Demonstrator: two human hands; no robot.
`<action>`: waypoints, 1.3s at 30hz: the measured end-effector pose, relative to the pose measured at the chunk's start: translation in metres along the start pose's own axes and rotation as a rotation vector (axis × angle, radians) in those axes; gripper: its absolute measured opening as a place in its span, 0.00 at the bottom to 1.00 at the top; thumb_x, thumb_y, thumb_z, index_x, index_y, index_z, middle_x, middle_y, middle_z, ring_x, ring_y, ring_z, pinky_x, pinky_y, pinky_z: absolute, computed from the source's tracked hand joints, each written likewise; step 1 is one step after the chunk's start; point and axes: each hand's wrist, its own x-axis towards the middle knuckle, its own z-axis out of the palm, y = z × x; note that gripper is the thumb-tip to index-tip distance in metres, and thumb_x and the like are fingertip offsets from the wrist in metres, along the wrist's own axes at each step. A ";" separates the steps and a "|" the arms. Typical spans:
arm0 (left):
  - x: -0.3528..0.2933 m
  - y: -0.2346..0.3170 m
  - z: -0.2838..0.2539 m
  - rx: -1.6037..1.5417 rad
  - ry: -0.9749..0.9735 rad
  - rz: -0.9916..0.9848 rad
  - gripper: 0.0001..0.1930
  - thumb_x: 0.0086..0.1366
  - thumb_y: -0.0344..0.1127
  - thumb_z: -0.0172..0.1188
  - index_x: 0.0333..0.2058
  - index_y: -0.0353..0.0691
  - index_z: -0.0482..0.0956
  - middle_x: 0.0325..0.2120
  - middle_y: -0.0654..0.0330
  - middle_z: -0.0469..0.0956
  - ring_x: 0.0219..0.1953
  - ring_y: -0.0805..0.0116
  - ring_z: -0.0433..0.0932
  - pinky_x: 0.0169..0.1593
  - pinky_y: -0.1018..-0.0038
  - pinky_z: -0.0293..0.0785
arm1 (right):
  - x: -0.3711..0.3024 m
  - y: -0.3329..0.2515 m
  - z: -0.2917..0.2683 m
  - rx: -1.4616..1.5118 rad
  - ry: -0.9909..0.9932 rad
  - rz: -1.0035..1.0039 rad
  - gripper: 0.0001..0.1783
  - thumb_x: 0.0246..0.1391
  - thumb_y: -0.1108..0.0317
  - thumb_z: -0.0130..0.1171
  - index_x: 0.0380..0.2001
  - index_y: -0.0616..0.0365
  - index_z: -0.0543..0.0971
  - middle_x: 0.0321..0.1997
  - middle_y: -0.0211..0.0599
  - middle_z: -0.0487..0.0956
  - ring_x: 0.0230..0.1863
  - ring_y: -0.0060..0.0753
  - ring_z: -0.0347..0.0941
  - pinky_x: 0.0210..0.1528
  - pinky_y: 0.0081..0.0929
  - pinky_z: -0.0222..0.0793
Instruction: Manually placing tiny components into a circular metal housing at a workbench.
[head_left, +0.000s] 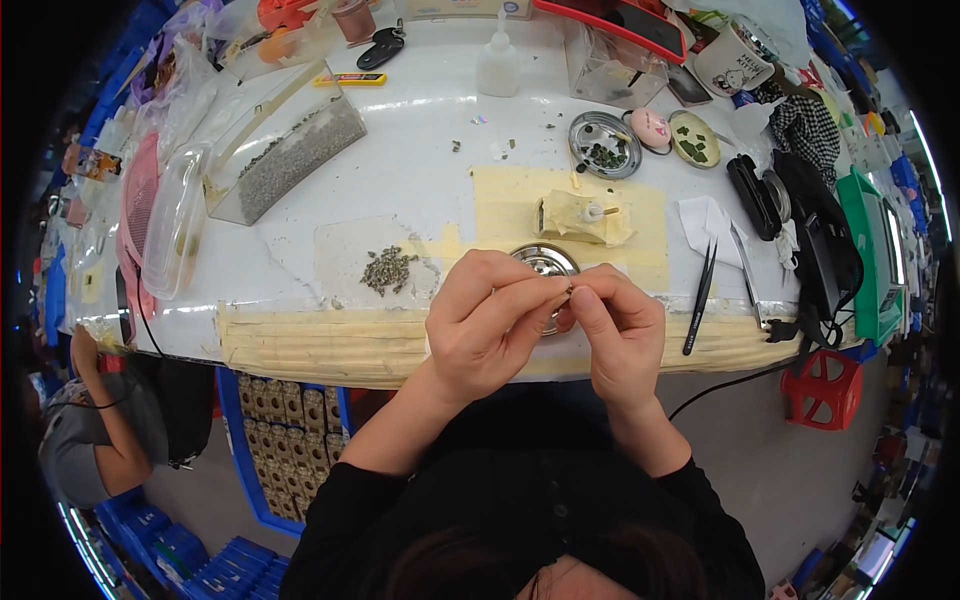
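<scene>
The round dish [548,259] looks like polished metal, the counter [420,190] smooth and glossy, the squeeze bottle [497,72] translucent plastic, the boxed granules [295,162] rough and matt.

Dark lettering on a white mug [728,62], pale marking on black tweezers [698,315] (too small to read)

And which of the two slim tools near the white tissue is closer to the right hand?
The black tweezers; the silver tool lies beyond them, farther from the right hand.
</scene>
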 end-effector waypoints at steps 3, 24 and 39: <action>0.000 0.001 0.001 0.017 0.004 -0.003 0.13 0.49 0.19 0.69 0.35 0.35 0.83 0.27 0.61 0.77 0.29 0.66 0.75 0.30 0.74 0.70 | 0.000 0.000 0.001 -0.050 0.037 -0.040 0.06 0.58 0.77 0.61 0.39 0.66 0.81 0.36 0.32 0.77 0.33 0.18 0.73 0.36 0.16 0.70; -0.001 0.000 -0.001 0.020 0.005 -0.004 0.13 0.49 0.19 0.69 0.35 0.35 0.83 0.28 0.60 0.77 0.29 0.66 0.75 0.30 0.74 0.71 | -0.002 0.002 0.003 -0.035 0.014 -0.014 0.09 0.56 0.79 0.62 0.41 0.66 0.81 0.38 0.34 0.78 0.38 0.21 0.74 0.40 0.17 0.70; 0.000 0.000 0.000 0.051 0.018 -0.015 0.12 0.49 0.19 0.68 0.34 0.35 0.83 0.27 0.60 0.76 0.29 0.65 0.75 0.30 0.74 0.70 | 0.004 -0.001 0.007 -0.550 0.116 -0.417 0.11 0.49 0.79 0.67 0.39 0.65 0.83 0.33 0.38 0.79 0.31 0.26 0.74 0.33 0.20 0.70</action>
